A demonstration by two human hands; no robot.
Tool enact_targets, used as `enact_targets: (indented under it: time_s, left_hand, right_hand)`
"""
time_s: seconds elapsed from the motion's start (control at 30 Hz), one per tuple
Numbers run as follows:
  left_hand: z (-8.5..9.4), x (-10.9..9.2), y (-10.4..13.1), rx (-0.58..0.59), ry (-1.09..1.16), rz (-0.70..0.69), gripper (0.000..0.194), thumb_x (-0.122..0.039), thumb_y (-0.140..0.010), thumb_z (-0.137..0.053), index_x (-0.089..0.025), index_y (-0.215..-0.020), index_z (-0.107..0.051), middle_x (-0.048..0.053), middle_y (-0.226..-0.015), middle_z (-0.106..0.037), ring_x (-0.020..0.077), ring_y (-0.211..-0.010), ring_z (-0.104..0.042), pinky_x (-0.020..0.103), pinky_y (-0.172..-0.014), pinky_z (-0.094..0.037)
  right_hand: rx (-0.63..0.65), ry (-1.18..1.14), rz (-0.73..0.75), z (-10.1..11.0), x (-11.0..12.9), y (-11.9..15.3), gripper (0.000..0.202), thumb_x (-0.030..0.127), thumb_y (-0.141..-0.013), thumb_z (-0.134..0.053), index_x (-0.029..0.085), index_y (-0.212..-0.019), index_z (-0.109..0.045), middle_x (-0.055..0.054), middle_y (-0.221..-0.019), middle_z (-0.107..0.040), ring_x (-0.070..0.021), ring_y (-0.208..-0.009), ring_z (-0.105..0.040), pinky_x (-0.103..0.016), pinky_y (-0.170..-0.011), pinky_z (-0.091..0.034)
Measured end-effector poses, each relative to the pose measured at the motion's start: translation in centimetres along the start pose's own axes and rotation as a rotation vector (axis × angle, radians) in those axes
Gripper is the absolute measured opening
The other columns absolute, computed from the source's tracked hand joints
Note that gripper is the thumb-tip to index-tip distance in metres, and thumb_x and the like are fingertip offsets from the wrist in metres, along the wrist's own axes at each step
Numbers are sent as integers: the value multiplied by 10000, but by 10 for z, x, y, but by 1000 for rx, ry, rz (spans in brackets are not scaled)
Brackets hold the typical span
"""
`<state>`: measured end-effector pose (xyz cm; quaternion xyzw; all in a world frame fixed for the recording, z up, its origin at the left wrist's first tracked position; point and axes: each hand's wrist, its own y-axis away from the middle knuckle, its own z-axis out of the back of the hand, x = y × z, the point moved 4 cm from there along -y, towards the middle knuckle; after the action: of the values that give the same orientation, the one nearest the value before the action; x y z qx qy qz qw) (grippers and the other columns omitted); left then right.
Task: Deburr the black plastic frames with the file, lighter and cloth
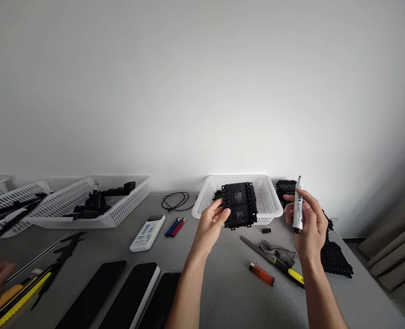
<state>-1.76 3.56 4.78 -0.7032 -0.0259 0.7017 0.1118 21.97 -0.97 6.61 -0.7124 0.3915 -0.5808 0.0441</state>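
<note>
Three white baskets (120, 214), three lighters (261, 274), three dark phones (130, 294), one marker (297, 205), one remote (147, 233).

Grey table (230, 292) with white baskets (120, 214), lighters (261, 274), remote (147, 233)

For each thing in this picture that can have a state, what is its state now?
Left hand: grips the black part.
Black part: held up, tilted, in front of the white basket.
Right hand: closed around the marker.
Marker: upright, cap on top.
Orange lighter: lying on the table.
Saw: lying flat, a rag on it.
</note>
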Motion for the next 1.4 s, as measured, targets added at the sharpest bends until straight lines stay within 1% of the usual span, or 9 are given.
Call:
enact_targets:
  time_s: [0.13,0.2,0.27,0.33,0.47,0.6,0.9,1.13,1.4]
  left_hand:
    - [-2,-1,0,0,2,-11,598,-504,-816,-687,-190,-1317,-597,125,-1198,-707,294,-1149,-635,388,-1035,-440]
    - [-3,-1,0,-1,-4,0,596,-502,-811,-692,-189,-1310,-599,119,-1179,-713,290,-1135,-639,390,-1029,-445]
    - [-4,0,1,-16,-15,22,600,-508,-797,-704,-183,-1293,-608,114,-1138,-725,293,-1120,-644,394,-1009,-460]
    - [-4,0,2,-41,-28,48,613,-511,-778,-720,-172,-1279,-616,111,-1078,-737,295,-1100,-650,394,-982,-477]
    - [-5,3,1,-31,-29,51,650,-510,-761,-737,-141,-1281,-614,117,-1014,-746,293,-1074,-661,400,-967,-485]
    - [-3,9,-1,-37,13,37,693,-511,-721,-768,-151,-1294,-617,153,-1138,-726,332,-1164,-624,439,-997,-472]
    - [1,13,0,-52,17,37,685,-484,-709,-787,-164,-1292,-627,168,-1262,-677,367,-1254,-563,459,-1009,-473]
    - [0,12,-1,-46,16,28,679,-481,-713,-786,-144,-1282,-634,175,-1239,-689,363,-1229,-584,448,-1000,-483]
    - [-7,-2,5,-8,-11,-15,622,-466,-777,-743,-97,-1266,-636,149,-1094,-745,312,-1090,-668,387,-962,-509]
  right_hand:
    - [103,-92,10,-7,2,5,349,316,-828,-707,250,-1160,-620,-38,-800,-698,-229,-808,-682,-339,-665,-528]
    - [150,-72,-23,-10,1,8,363,294,-787,-761,250,-1121,-625,-15,-733,-688,-216,-744,-676,-329,-645,-524]
    - [191,-41,-63,-14,-1,12,236,348,-823,-729,223,-1009,-654,-9,-685,-666,-164,-578,-607,-298,-553,-488]
    - [243,-15,-101,-18,-4,15,227,419,-871,-666,193,-900,-674,-6,-634,-621,-118,-484,-504,-263,-475,-423]
    - [389,47,-177,-30,-14,20,311,476,-880,-637,172,-831,-681,-16,-661,-590,-99,-507,-464,-221,-435,-347]
    - [527,126,-176,-41,-23,23,344,467,-893,-612,168,-723,-634,-27,-737,-603,-76,-492,-420,-218,-429,-325]
    - [601,311,-159,-47,-30,24,327,453,-909,-560,182,-726,-578,26,-581,-492,-89,-472,-381,-227,-449,-291]
    - [624,367,-110,-47,-30,24,334,440,-928,-527,182,-718,-547,33,-576,-457,-90,-495,-368,-230,-465,-281]
    - [612,357,-112,-46,-29,23,324,399,-935,-525,177,-701,-551,29,-594,-488,-85,-495,-395,-217,-460,-299]
